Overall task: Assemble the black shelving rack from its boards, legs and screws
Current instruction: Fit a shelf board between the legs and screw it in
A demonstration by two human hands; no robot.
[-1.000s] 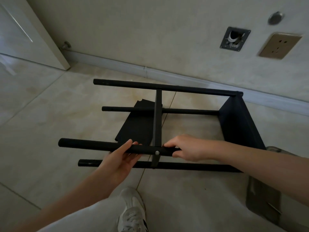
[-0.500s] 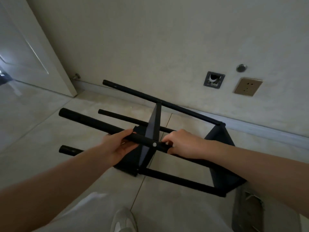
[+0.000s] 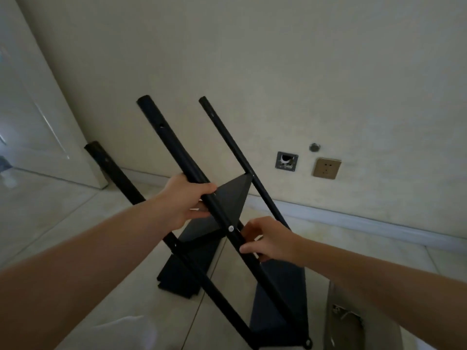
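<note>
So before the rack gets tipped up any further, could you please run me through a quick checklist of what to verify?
1. Left hand grips the near leg above the screw: ok.
2. Right hand grips the same leg below the screw: ok.
3. Screw seated through the leg into the middle board: head shows flush, ok; tightness cannot tell.
4. Bottom board joined to the legs: cannot tell, the joints are dark.
5. Upper screw hole filled: not ok, empty, with no top board fitted.
6. Loose board lies on the floor under the rack, in the way: not ok.
</note>
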